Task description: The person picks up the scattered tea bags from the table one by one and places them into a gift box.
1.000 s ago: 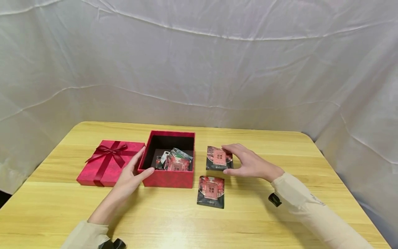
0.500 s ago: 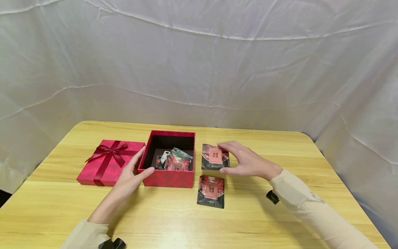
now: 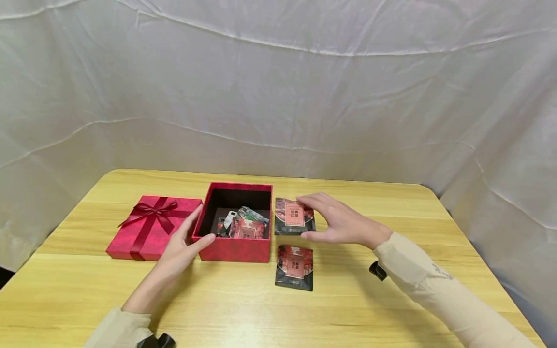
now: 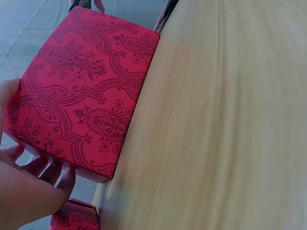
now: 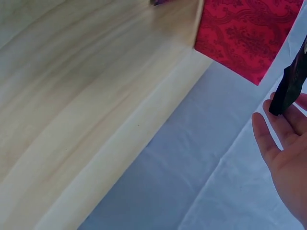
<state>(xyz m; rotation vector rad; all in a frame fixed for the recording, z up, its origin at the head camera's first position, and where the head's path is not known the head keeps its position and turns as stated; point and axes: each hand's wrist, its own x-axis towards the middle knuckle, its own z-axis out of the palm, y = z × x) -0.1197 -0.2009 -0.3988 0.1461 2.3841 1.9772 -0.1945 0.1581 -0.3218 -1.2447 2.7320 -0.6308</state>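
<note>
An uncovered red gift box (image 3: 235, 250) with a dark inside stands on the table in the head view, several tea sachets (image 3: 248, 227) lying in it. My left hand (image 3: 180, 249) holds the box at its near left corner, thumb at the front rim and fingers along the left wall. Between the thumb and fingers of my right hand (image 3: 344, 222) is a black and red tea sachet (image 3: 293, 217), just right of the box. The right wrist view shows this sachet (image 5: 290, 84) edge-on, raised above the table. Another matching sachet (image 3: 294, 268) lies flat nearer me.
Left of the box lies its red lid (image 3: 152, 229) with a dark red ribbon bow, partly behind my left hand. Everything stands on a light wooden table (image 3: 226, 304). A pale cloth (image 3: 278, 96) hangs behind and at the sides.
My right hand has moved left with the tea sachet, lifting it slightly and bringing it close to the box's right wall. The left hand has stayed at the box.
</note>
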